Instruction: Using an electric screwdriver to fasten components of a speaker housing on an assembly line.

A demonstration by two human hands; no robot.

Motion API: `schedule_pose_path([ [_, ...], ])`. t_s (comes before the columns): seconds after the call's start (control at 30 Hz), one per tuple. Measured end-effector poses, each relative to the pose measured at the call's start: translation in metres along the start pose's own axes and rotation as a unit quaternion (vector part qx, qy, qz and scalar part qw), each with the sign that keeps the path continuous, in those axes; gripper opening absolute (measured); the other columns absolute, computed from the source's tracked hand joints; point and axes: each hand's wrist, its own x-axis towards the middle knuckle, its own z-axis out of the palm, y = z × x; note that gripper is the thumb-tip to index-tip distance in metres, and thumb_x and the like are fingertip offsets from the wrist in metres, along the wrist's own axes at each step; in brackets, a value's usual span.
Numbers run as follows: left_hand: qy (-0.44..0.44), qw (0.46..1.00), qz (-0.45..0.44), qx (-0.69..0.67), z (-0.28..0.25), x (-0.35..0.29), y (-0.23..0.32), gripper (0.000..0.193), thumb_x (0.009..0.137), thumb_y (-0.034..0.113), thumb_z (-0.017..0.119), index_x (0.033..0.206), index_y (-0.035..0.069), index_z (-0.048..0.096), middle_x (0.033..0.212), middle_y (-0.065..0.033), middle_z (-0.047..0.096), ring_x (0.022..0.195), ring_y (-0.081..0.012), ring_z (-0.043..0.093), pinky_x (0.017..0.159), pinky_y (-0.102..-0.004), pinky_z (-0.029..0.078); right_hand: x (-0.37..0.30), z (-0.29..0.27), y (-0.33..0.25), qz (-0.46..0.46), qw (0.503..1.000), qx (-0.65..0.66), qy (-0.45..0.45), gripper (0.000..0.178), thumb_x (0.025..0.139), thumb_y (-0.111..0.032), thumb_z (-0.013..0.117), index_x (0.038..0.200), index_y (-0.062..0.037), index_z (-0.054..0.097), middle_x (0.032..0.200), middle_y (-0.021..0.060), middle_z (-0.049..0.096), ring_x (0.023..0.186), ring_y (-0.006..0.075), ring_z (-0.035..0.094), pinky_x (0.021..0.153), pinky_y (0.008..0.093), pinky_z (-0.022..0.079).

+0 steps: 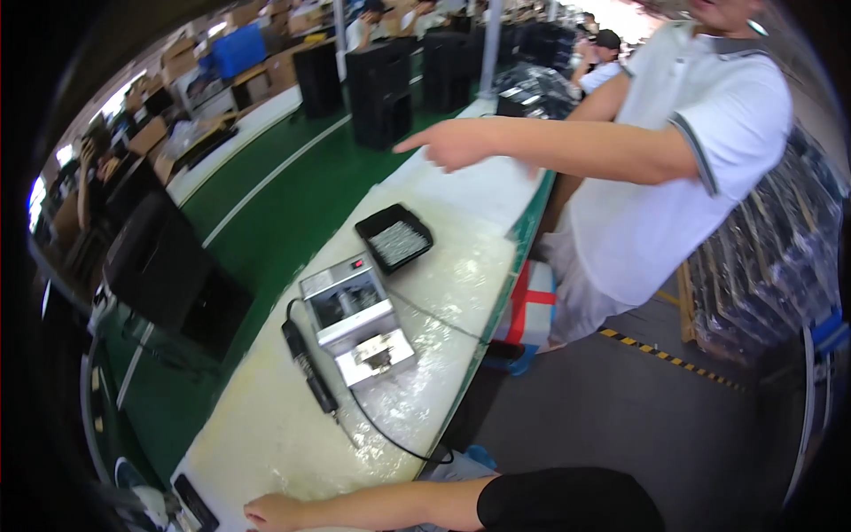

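Note:
At the lower edge my right hand [273, 512] rests over the near end of the pale table, its arm coming in from the right in a black sleeve. The hand looks closed, its fingers curled under and hidden, so I cannot see what is in them. A dark phone-like slab [195, 503] lies to its left. Farther up the table are a black electric screwdriver [308, 366] with a thin bit, a grey screw feeder [356, 306] and a black tray [395, 238] of small silvery screws. My left hand is not in view.
Across the table's right side a person in a white shirt [656, 213] points left with an outstretched arm [567, 146]. A black cable [390, 441] crosses the tabletop. Black speaker-like cabinets [379, 93] stand on the green floor. Wrapped dark panels [767, 239] lean at right.

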Motion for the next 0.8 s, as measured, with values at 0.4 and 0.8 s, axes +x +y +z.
schedule_pose_path([
  [0.4, -0.406, 0.843, 0.238, 0.262, -0.019, -0.025, -0.052, 0.066, 0.094, 0.049, 0.026, 0.150, 0.014, 0.022, 0.158, -0.0081, 0.012, 0.144, -0.0390, -0.003, 0.111, -0.0645, -0.003, 0.006, 0.010, -0.007, 0.007, 0.997, -0.071, 0.000, 0.018, 0.077, -0.026, 0.056, 0.075, -0.0081, 0.058, 0.068, 0.0165, 0.060, 0.061, 0.0374, 0.058, 0.056, 0.0507, 0.042],
  [0.8, -0.213, 0.954, 0.202, -0.060, 0.006, -0.031, -0.065, 0.060, 0.083, 0.032, 0.053, 0.136, 0.005, 0.044, 0.143, -0.0245, 0.037, 0.138, -0.0416, 0.024, 0.109, -0.0662, 0.014, 0.000, 0.013, 0.002, 0.035, 0.987, -0.147, -0.047, 0.016, 0.081, -0.022, 0.053, 0.079, -0.0071, 0.059, 0.072, 0.0157, 0.062, 0.067, 0.0370, 0.061, 0.058, 0.0489, 0.047],
])
